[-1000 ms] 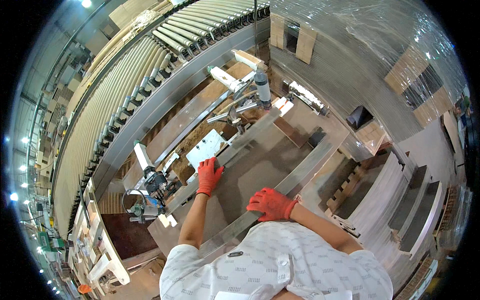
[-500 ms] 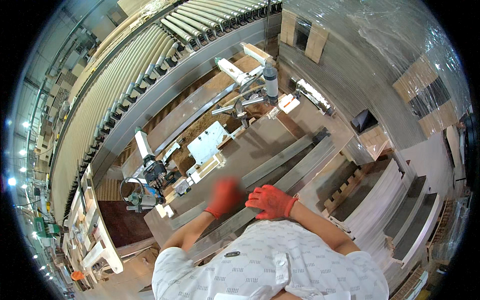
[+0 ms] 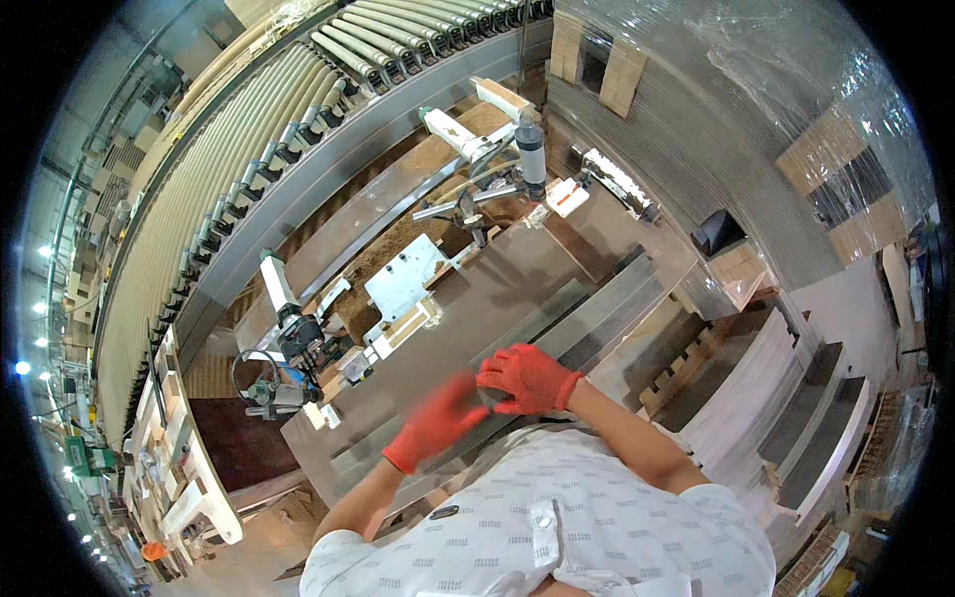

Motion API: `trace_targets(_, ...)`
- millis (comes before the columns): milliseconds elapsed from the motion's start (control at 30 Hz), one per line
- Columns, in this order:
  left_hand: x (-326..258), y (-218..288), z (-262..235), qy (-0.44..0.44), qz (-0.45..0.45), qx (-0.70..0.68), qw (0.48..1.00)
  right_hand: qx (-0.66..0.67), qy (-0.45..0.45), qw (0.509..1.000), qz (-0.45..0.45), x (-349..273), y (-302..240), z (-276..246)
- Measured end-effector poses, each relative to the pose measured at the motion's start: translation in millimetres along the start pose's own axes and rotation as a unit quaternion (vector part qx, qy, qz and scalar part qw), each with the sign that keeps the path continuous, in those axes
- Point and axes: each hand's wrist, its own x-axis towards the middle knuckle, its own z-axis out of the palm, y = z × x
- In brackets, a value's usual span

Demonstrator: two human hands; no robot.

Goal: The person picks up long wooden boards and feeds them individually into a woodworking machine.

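Observation:
Both my hands wear red gloves and meet close together over the near side of a brown worktable. My left hand is stretched out with its thumb apart, its fingertips blurred by motion; I see nothing held in it. My right hand is just to its right, palm down with fingers loosely bent and spread, and no held thing shows. Long flat grey strips lie side by side along the table's near edge, running under or past both hands. Whether either hand touches a strip is unclear.
Beyond the table stand a machine arm with a grey cylinder, a second clamp-like unit and a white plate. A roller conveyor curves behind. At right are a wrapped stack of boards and more panels.
My left hand has come down and turned, its fingers now pointing up and right. My right hand has risen slightly to the left. The far grey strip's right end appears farther left.

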Motion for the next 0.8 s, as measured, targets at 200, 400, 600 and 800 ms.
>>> trace_targets(200, 11, 18, -19, 0.065, -0.080, 0.189, 0.977, -0.068, 0.179, 0.981, -0.022, 2, 3, 9)
trace_targets(400, 46, -116, -52, 0.193, -0.033, 0.241, 0.950, -0.065, 0.013, 0.998, -0.003, -25, 18, 15)
trace_targets(600, 85, -158, -69, 0.212, -0.018, 0.311, 0.926, -0.035, -0.028, 0.998, 0.038, -28, 23, 19)
trace_targets(800, 97, -166, -64, 0.302, -0.029, 0.396, 0.867, -0.021, -0.034, 0.997, 0.064, -30, 18, 20)
